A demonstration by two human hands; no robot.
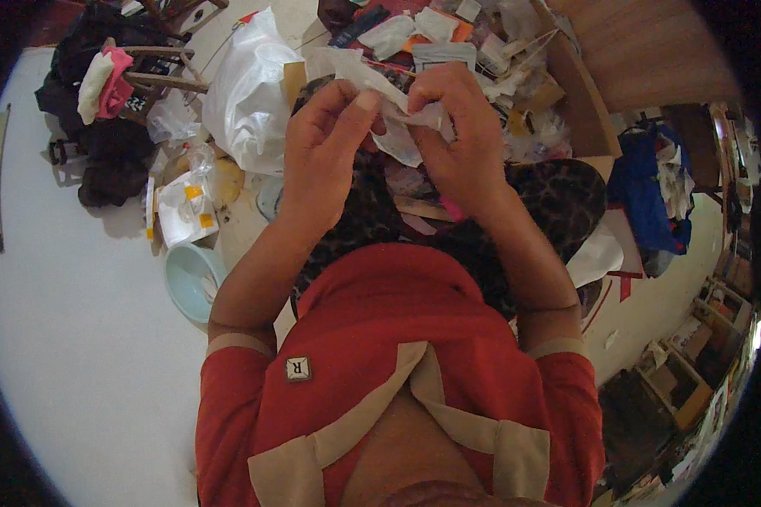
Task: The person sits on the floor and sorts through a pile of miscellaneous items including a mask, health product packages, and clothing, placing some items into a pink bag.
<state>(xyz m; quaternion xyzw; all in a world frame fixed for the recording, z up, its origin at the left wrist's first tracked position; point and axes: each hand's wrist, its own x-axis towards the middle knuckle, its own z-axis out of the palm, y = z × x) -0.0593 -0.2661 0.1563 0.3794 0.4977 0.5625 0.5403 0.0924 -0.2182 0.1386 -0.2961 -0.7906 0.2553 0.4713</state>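
Observation:
A thin, whitish translucent plastic bag or sheet is stretched, crumpled, between my two hands above my lap. The thumb and fingers of my left hand pinch one side of it. On the other side, my right hand has the film gathered between its thumb and curled fingers. Part of the film is hidden behind the fingers. Just beyond my right knuckles lies a grey packet. Beneath the hands are my dark patterned trouser legs.
A large cardboard box holding mixed packets and plastic lies ahead. A full white plastic bag stands left of my hands. Further left are a light-blue basin, a white box and a wooden stool. Blue fabric lies right.

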